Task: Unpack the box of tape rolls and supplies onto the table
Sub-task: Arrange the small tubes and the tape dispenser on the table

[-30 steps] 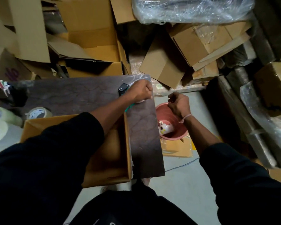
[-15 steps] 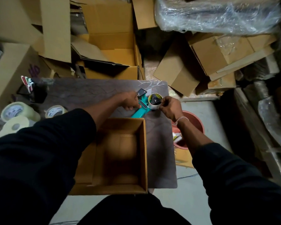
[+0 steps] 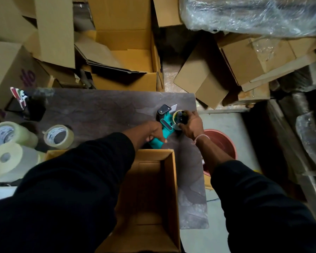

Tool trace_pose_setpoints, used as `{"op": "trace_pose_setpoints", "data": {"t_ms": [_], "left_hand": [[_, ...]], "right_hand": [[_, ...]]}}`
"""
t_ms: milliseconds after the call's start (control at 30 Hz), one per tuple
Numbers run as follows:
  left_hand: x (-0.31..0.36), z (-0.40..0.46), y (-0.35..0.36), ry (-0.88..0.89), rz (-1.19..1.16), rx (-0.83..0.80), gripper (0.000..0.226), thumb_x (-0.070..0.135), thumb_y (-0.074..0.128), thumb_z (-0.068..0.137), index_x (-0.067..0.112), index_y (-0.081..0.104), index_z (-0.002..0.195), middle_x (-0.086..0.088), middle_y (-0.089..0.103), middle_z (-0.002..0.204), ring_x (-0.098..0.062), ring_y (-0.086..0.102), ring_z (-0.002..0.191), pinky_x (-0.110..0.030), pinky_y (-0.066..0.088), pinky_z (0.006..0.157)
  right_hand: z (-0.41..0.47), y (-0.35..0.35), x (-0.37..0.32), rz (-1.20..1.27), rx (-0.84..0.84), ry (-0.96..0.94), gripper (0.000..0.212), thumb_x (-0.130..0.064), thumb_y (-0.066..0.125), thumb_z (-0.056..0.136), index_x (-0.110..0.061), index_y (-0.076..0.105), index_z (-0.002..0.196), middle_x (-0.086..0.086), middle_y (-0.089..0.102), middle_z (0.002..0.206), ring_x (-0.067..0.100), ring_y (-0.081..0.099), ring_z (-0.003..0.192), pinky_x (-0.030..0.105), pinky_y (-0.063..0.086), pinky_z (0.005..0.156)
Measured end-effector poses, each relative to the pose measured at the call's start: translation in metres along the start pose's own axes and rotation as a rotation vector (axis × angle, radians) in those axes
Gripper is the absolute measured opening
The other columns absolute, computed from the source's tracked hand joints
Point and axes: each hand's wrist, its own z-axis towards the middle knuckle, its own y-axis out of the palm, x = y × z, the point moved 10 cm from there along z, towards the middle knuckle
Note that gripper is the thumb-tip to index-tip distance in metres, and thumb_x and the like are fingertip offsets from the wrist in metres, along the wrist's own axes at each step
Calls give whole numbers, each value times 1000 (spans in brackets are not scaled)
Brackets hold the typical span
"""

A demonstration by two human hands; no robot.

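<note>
The teal plastic tape dispenser with a black head (image 3: 165,126) is being set down on the dark, veined bench (image 3: 98,110), just beyond the open brown cardboard box (image 3: 169,179) from which supplies are being unpacked. Its teal handle is gripped by the left hand (image 3: 154,132), fingers curled round it, while the nearly spent tape core on the dispenser's spindle (image 3: 179,117) is cupped by the right hand (image 3: 192,125), whose thumb and fingers are wrapped about its rim. The step is best done by lowering the dispenser flat until its side is borne by the bench, with the core steadied by the right hand so that it does not spin or slip off, and by releasing the handle only once the tool lies settled, clear of the bench's right edge. The serrated blade is probably at the black end, though this cannot be made out clearly, so fingers should be kept off that end. The long axis of the dispenser runs diagonally: the handle end lies under the left hand, and the black head points away from that hand, forward and slightly to its right, with the core just right of the axis. Three pale tape rolls (image 3: 58,136) stand well to the left of the left hand.
</note>
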Motion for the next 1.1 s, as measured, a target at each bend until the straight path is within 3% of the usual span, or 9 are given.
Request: {"op": "trace_pose_setpoints", "data": {"t_ms": [100, 167, 333, 433, 600, 767, 900, 1000, 1100], "left_hand": [[-4, 4, -2, 38, 1, 39, 69, 48, 78, 82, 10, 56, 134, -16, 66, 125, -31, 68, 99, -38, 58, 81], [-15, 3, -8, 44, -19, 70, 68, 42, 79, 83, 15, 54, 140, -14, 59, 138, -32, 63, 116, -41, 53, 98], [-46, 0, -20, 0, -17, 77, 53, 36, 66, 94, 3, 55, 134, -15, 67, 123, -32, 71, 94, -35, 57, 75], [-47, 0, -23, 44, 27, 113, 52, 34, 63, 93, 8, 54, 137, -12, 62, 134, -33, 65, 113, -36, 54, 91], [-50, 6, -24, 65, 45, 163, 62, 40, 62, 92, 14, 47, 146, -11, 55, 145, -33, 58, 126, -38, 47, 103], [-51, 10, -22, 74, 36, 173, 74, 55, 58, 95, 13, 39, 152, -14, 42, 155, -32, 47, 138, -38, 38, 111], [-66, -1, -47, -98, -48, 415, 101, 59, 76, 77, 3, 32, 149, -21, 41, 146, -37, 50, 129, -46, 47, 101], [-58, -10, -65, -20, -15, 564, 133, 58, 85, 67, 2, 4, 157, -21, 14, 162, -41, 29, 145, -53, 39, 109], [-38, 0, -60, 182, 99, 509, 146, 63, 82, 67, 6, -17, 157, -14, -21, 166, -38, -13, 154, -62, 15, 121]], "right_hand": [[4, 9, -3, -22, 8, 8, 61, -19, 83, 76, -13, 58, 131, 13, 55, 129, 31, 58, 116, 32, 44, 104], [5, 21, -7, 3, -32, 21, 62, -22, 84, 75, -14, 59, 131, 10, 57, 128, 28, 58, 117, 32, 44, 104], [14, 45, -29, 63, -78, 3, 82, -32, 90, 66, -22, 51, 137, 5, 52, 133, 26, 52, 123, 40, 46, 109], [25, 51, -43, -21, -76, -70, 90, -30, 91, 63, -23, 46, 141, 6, 49, 138, 28, 49, 126, 44, 47, 108], [34, 55, -52, -56, -138, -65, 83, -28, 90, 66, -20, 49, 138, 7, 49, 138, 26, 50, 125, 37, 46, 108], [39, 59, -48, 49, -217, -14, 74, -25, 88, 72, -15, 50, 135, 4, 52, 129, 21, 53, 118, 24, 43, 95], [45, 60, -43, 180, -226, 47, 43, -14, 74, 86, -18, 57, 125, 8, 61, 127, 27, 59, 118, 41, 50, 105], [49, 53, -41, 172, -196, 57, 39, -10, 70, 89, -14, 59, 127, 5, 62, 122, 22, 58, 114, 38, 49, 106], [52, 53, -37, 158, -196, 79, 39, -10, 72, 88, -14, 61, 125, 2, 63, 117, 19, 58, 111, 37, 49, 103]]}}
